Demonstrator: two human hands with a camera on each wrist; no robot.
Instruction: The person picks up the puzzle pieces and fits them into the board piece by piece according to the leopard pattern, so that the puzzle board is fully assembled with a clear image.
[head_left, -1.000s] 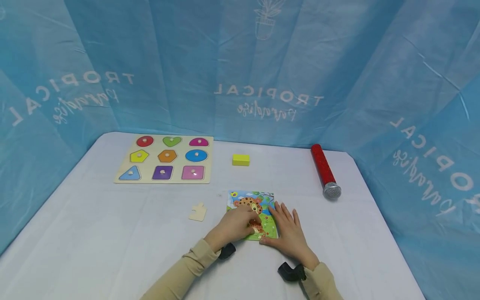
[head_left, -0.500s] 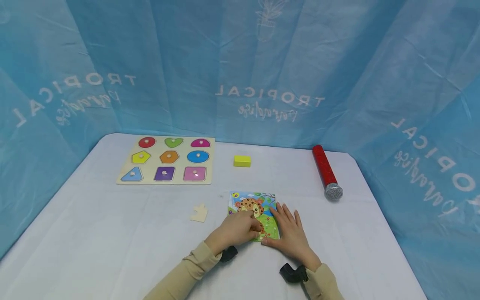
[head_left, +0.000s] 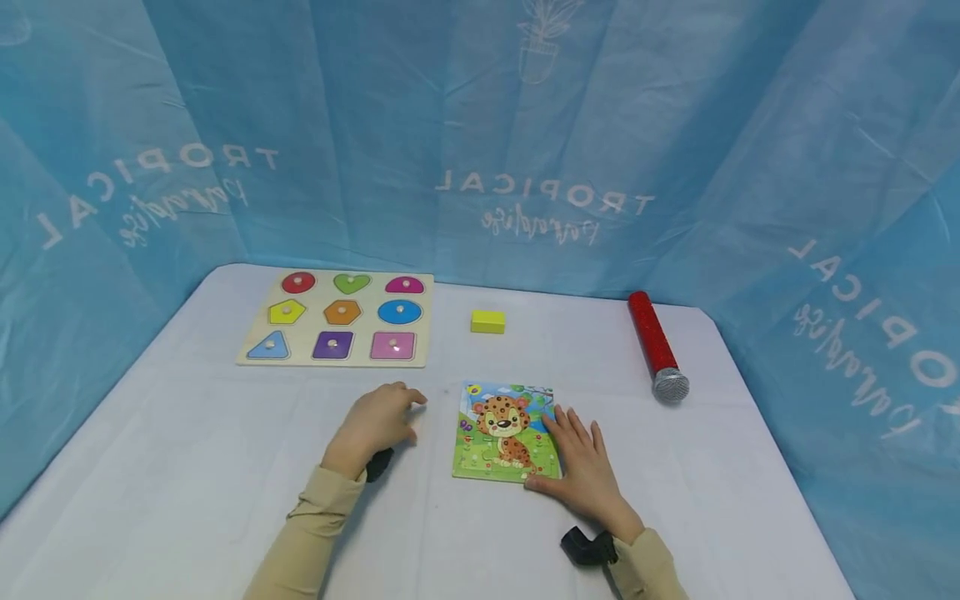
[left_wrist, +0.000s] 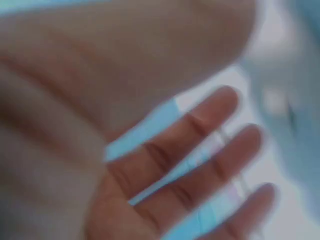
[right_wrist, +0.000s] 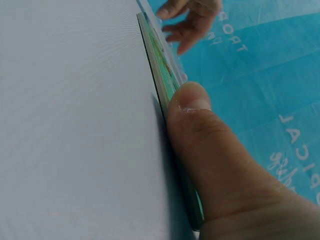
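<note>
A small jigsaw puzzle (head_left: 480,454) with a spotted leopard cub on it lies flat on the white table. My right hand (head_left: 585,471) rests along its right side, fingers straight, thumb at the lower right corner. The right wrist view has that thumb (right_wrist: 200,125) against the puzzle's edge. Off to the left, my left hand (head_left: 375,425) hovers over the table with nothing in it. Its fingers (left_wrist: 200,160) spread apart in the left wrist view. In the head view it covers the spot where a loose pale puzzle piece lay.
Behind the left hand lies a wooden shape board (head_left: 337,321) with colourful knobbed shapes. A yellow block (head_left: 487,322) sits beyond the jigsaw. To the right is a red microphone (head_left: 656,342) with a silver head. A blue printed curtain (head_left: 480,125) encloses the table's back and sides.
My left hand has left the jigsaw and moved left over the loose piece's spot, uncovering the whole leopard picture. The right hand stays at the puzzle's edge.
</note>
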